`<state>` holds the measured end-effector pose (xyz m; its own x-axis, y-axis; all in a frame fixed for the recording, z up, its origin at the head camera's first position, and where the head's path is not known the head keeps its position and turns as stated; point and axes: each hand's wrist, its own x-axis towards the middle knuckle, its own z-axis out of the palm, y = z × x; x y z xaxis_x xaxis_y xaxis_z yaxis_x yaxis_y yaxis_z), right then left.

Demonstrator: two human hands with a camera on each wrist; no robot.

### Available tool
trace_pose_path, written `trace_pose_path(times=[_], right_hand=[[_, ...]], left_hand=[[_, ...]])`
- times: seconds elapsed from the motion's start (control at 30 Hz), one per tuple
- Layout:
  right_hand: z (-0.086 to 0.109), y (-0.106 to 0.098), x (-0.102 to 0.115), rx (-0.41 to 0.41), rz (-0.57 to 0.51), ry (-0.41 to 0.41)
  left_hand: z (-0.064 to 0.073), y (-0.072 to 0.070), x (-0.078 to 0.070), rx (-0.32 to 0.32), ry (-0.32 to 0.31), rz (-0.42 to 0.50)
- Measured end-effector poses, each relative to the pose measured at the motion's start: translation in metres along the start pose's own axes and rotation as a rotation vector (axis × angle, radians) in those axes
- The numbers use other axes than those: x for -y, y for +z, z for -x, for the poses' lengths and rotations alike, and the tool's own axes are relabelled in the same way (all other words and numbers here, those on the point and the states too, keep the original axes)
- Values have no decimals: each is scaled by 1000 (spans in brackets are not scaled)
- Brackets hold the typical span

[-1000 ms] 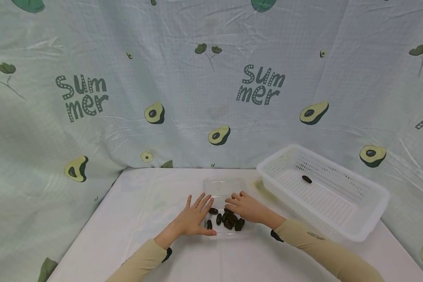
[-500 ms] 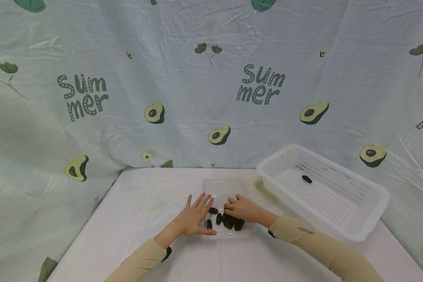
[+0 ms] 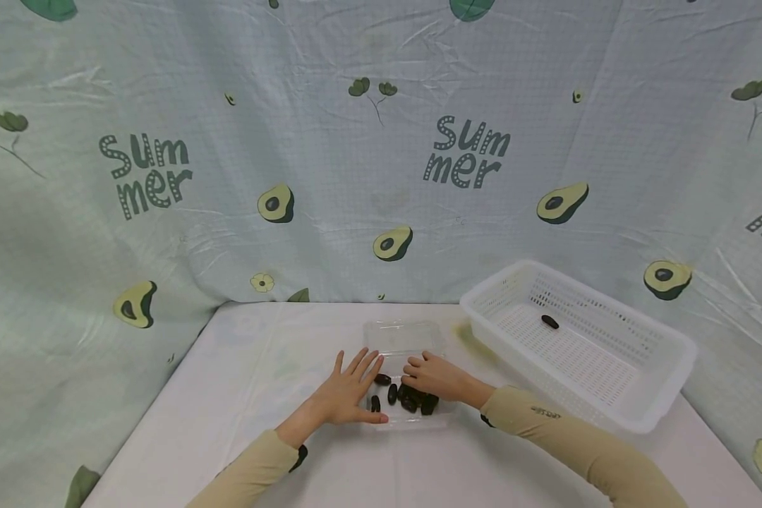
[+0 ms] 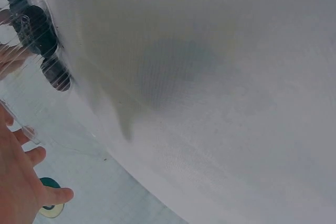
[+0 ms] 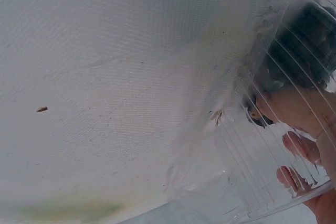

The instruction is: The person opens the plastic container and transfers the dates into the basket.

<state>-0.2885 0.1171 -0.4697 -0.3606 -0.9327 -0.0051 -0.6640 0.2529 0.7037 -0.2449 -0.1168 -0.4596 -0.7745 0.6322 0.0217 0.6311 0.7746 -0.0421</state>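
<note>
A clear plastic clamshell box [image 3: 413,425] lies on the table with its lid [image 3: 403,337] folded back. Inside are several dark, shiny dates [image 3: 409,404], heaped on the right, with a few loose ones [image 3: 391,394] on the left. My left hand [image 3: 343,395] spreads straight fingers along the box's left side, thumb by the front rim. My right hand [image 3: 438,377] reaches into the box with curled fingers. Through the ribbed plastic in the right wrist view, a fingertip [image 5: 268,107] presses against a date [image 5: 258,116], which the right hand pinches, mostly hidden.
A white perforated basket [image 3: 616,317] stands at the back right, holding a single date [image 3: 549,322]. A pale cloth printed with avocados [image 3: 394,243] hangs behind the white table [image 3: 279,367].
My right hand has lowered into the box, its fingers curling in over the date heap. The left hand stays in place. The head view has shifted slightly.
</note>
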Motion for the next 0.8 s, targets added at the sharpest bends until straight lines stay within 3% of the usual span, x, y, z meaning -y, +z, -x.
trace_pose_path(times=[0.3, 0.47, 0.8], right_hand=[[1, -1, 2, 5, 95, 51], [1, -2, 1, 12, 73, 77], [1, -1, 0, -19, 76, 48]], left_hand=[[0, -2, -1, -8, 2, -5], [-1, -2, -1, 0, -10, -38], [-1, 0, 1, -14, -5, -32]])
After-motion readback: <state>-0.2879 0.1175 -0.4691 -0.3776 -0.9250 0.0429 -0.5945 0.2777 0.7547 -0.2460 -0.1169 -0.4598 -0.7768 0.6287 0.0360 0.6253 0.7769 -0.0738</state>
